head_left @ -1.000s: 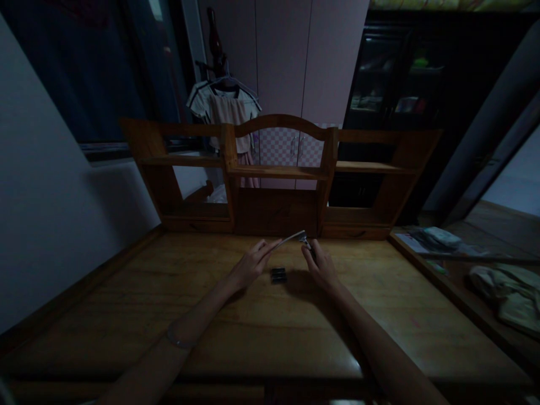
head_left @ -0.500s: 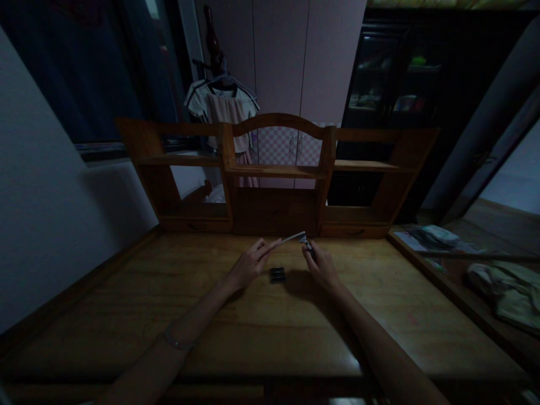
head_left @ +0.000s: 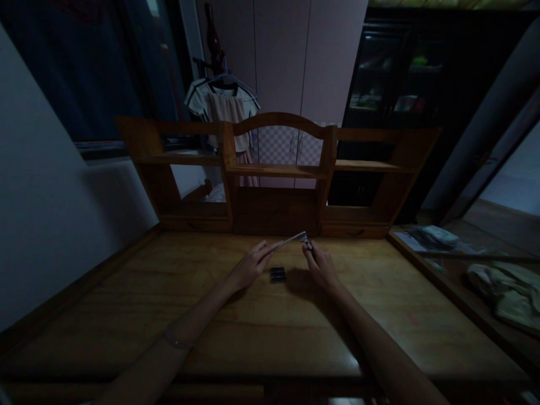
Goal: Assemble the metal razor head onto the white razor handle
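Wooden desk [head_left: 261, 332] below; left grip [head_left: 248, 265] pinches a pale strip [head_left: 290, 239], right grip [head_left: 324, 270] clasps a dark-handled tool [head_left: 309, 246].

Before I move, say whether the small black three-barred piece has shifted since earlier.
No: against the brown wooden shelf unit, the piece shows no visible shift.

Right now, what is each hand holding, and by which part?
The left hand grips a thin pale strip by its near end. The right hand holds a razor-like tool by its dark handle.
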A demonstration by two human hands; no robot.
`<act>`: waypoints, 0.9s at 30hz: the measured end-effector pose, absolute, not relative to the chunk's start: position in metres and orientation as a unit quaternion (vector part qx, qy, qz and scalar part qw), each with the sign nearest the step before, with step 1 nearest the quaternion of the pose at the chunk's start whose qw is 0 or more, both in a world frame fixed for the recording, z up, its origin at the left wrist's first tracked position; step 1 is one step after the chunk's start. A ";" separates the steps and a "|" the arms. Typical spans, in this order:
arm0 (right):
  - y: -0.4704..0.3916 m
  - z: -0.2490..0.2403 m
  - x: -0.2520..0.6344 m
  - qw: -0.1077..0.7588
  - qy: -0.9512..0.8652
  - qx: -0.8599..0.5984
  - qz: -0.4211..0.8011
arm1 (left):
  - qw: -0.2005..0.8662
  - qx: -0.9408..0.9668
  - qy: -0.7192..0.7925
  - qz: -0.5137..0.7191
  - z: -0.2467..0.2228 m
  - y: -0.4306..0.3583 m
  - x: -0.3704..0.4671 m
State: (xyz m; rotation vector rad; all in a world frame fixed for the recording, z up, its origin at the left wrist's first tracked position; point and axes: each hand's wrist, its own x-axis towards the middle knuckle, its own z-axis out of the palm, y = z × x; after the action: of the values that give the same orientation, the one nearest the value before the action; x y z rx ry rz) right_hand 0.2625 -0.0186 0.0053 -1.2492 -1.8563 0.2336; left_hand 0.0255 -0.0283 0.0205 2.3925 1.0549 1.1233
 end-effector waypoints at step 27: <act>-0.019 0.010 0.264 0.452 -0.740 -0.482 0.127 | 0.174 0.817 0.352 0.422 0.024 -0.032 0.031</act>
State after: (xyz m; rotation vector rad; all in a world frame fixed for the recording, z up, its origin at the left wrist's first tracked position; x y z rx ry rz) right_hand 0.2641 -0.0193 0.0103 -1.1920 -1.8280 0.3126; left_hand 0.0313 -0.0319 0.0236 2.3161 0.9990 1.1969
